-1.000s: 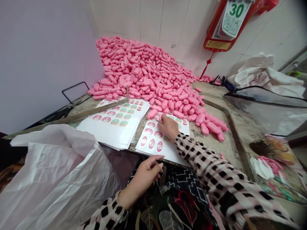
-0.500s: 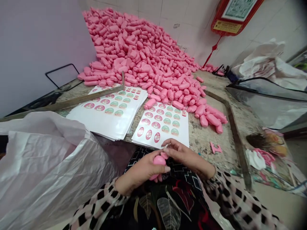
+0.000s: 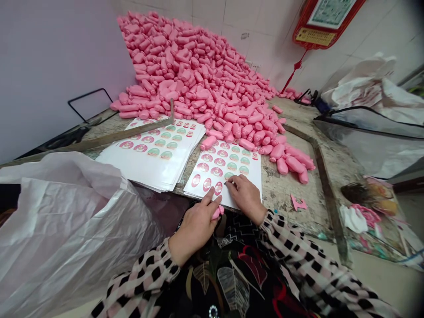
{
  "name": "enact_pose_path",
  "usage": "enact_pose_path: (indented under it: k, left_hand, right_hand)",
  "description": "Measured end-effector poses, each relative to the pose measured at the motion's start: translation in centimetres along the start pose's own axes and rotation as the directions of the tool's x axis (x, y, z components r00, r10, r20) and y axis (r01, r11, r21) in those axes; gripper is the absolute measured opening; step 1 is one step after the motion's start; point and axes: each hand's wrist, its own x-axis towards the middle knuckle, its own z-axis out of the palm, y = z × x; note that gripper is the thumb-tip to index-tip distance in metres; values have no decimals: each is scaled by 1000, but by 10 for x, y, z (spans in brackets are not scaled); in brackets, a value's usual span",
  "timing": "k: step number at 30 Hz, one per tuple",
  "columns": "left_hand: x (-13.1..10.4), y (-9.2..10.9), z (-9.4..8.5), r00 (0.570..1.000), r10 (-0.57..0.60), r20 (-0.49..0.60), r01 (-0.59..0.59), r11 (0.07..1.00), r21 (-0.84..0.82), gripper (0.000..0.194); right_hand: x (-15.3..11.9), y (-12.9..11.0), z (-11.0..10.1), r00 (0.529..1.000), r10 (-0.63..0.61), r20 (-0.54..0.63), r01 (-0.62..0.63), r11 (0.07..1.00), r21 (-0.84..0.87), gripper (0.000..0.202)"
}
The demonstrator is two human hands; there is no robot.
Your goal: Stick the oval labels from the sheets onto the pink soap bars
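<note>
My left hand (image 3: pixel 196 221) is wrapped round a small pink plastic bottle (image 3: pixel 218 212), mostly hidden by the palm. Two of its fingertips reach onto the front edge of a white sticker sheet (image 3: pixel 255 182), by the red oval stickers (image 3: pixel 207 184). On the same sheet, right of the ovals, my right hand (image 3: pixel 245 194) lies with fingers bent together. Its fingertips are down at the paper, and whatever they pinch is too small to name. Rows of pink and green stickers (image 3: pixel 232 166) show beyond the knuckles.
A big heap of pink bottles (image 3: pixel 198 75) covers the back of the worn table. Left lies a stack of sticker sheets (image 3: pixel 142 168) under a metal bar (image 3: pixel 132 131). A white sack (image 3: pixel 76 229) stands front left. A pink scrap (image 3: pixel 298 202) lies at right.
My right hand has left the bottle and moved forward onto the sticker sheet. My left hand has turned over and shifted toward the sheet's edge, still holding the bottle.
</note>
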Motion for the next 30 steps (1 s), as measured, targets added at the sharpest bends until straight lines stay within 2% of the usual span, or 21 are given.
enact_pose_path:
  k: [7,15,30]
  left_hand:
    - [-2,-4,2,1000,-7,1,7,997,80,52]
    - [-1,-10,8,1000,30,-5,-29,991,132,55]
    - [0,-12,13,998,64,-27,-57,980,193,54]
  right_hand:
    - [6,-3,-8,995,-86,60,94,985,-144,27]
    - [6,2,-5,988,-148,49,153,981,-121,23]
    - [-5,-3,6,1000,7,12,-9,991,135,18]
